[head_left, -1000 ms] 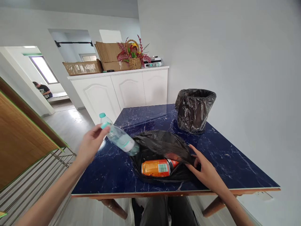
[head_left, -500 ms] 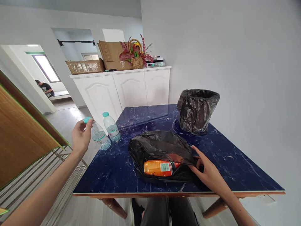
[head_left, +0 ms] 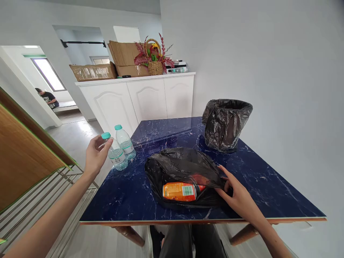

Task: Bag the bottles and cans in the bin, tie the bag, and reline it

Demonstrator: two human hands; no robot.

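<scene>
My left hand (head_left: 95, 154) grips a small clear water bottle (head_left: 115, 154) with a teal cap, standing it upright at the left edge of the dark blue marble table (head_left: 258, 186). A second bottle of the same kind (head_left: 125, 142) stands right behind it. My right hand (head_left: 236, 195) pinches the edge of a black plastic bag (head_left: 182, 168) lying open on the table. An orange can (head_left: 179, 191) lies on its side in the bag's mouth, with something red behind it.
A bin lined with black plastic (head_left: 225, 123) stands at the table's far right by the white wall. White cabinets (head_left: 139, 98) behind carry cardboard boxes and a flower basket (head_left: 154, 59). A person sits in a far room (head_left: 47, 97). A railing (head_left: 40, 200) runs at left.
My left hand carried the bottle from above the bag out to the table's left edge and set it upright beside the other bottle. My right hand stayed on the bag.
</scene>
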